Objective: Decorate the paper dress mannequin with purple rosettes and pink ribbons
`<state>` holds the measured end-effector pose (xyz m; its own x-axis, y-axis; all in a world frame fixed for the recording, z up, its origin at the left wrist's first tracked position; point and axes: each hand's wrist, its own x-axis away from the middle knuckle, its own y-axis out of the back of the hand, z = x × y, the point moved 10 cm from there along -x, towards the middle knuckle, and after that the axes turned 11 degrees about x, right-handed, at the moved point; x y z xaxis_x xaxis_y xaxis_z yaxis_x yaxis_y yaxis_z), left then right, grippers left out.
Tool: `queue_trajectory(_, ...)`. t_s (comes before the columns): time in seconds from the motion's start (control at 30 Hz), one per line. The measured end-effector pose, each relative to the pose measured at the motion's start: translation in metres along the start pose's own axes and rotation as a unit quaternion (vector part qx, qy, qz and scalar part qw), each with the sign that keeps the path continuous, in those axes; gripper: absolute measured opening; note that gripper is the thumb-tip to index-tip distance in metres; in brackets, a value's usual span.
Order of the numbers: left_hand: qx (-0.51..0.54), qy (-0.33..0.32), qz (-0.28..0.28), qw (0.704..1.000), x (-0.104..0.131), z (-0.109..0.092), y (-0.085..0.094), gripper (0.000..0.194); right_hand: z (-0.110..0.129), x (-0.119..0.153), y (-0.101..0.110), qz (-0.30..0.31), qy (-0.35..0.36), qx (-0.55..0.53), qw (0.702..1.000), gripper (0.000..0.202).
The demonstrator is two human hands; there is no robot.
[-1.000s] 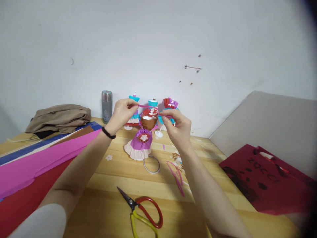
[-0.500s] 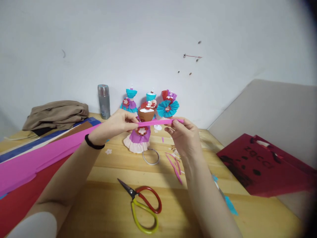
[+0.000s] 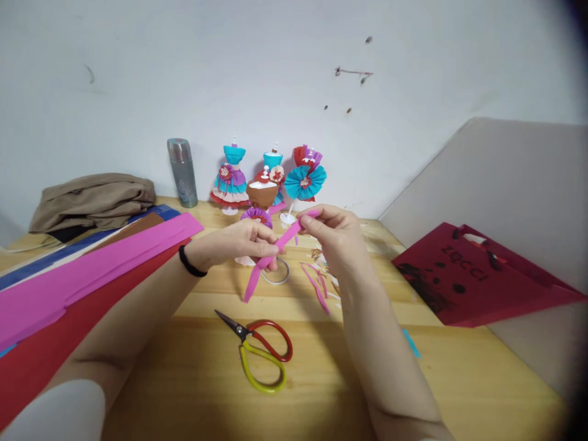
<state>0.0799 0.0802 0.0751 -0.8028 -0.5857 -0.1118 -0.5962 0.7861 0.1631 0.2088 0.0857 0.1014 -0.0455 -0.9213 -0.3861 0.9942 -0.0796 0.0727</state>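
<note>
A narrow pink crepe paper strip (image 3: 288, 234) is stretched slantwise between my hands above the table. My right hand (image 3: 342, 242) pinches its upper end between thumb and fingers. Farther down, my left hand (image 3: 245, 242) grips the strip, and its loose tail hangs below the fingers. Just behind the hands stand several small dress forms in paper clothes, one with a brown top (image 3: 263, 195) partly hidden by my left hand. Below the strip lie scissors (image 3: 241, 332) with one red and one yellow handle, and a thin ring (image 3: 275, 282).
Long sheets of pink (image 3: 114, 263), red (image 3: 114, 306) and blue paper lie at left. A brown cloth (image 3: 92, 199) and a grey flask (image 3: 182, 174) stand behind them. Pink scraps (image 3: 316, 288) lie near my right wrist; a red paper bag (image 3: 478, 278) leans at right.
The strip was held nearly level and taut; now it slopes, with a tail below my left hand. My hands have come closer together. The view has tilted slightly downward.
</note>
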Motion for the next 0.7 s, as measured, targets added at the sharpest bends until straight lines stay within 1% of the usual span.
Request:
queue_trajectory(0.07,0.062,0.024,0.027,0.997,-0.002,0.007,-0.010,0.030,0.000,0.000,0.000,-0.002,0.004,0.005,1.000,0.012)
queue_trajectory(0.1,0.085,0.035,0.034,0.995,-0.001,0.009,-0.013,0.031,0.001,0.000,0.000,-0.003,0.006,0.004,1.000,0.011)
queue_trajectory(0.17,0.099,0.032,0.014,0.994,0.000,0.007,-0.008,0.032,0.002,0.000,0.001,-0.005,0.012,-0.004,1.000,0.010)
queue_trajectory(0.27,0.060,0.025,-0.013,0.998,0.007,-0.004,0.004,0.033,0.008,0.000,0.002,-0.010,0.022,-0.018,1.000,0.009)
queue_trajectory(0.4,-0.022,0.014,-0.040,0.999,0.020,-0.028,0.030,0.035,0.014,0.001,-0.004,-0.024,0.033,-0.030,0.999,0.009)
queue_trajectory(0.5,-0.038,0.003,-0.055,0.998,0.021,-0.048,0.055,0.032,0.015,-0.003,-0.013,-0.027,0.035,-0.031,0.999,0.014)
queue_trajectory(0.6,-0.072,-0.008,-0.053,0.996,0.011,-0.065,0.080,0.039,0.023,-0.009,-0.024,-0.020,0.068,-0.003,0.997,0.016)
queue_trajectory(0.7,-0.082,-0.011,-0.044,0.996,-0.007,-0.071,0.104,0.044,0.032,-0.016,-0.033,-0.025,0.108,0.036,0.993,0.010)
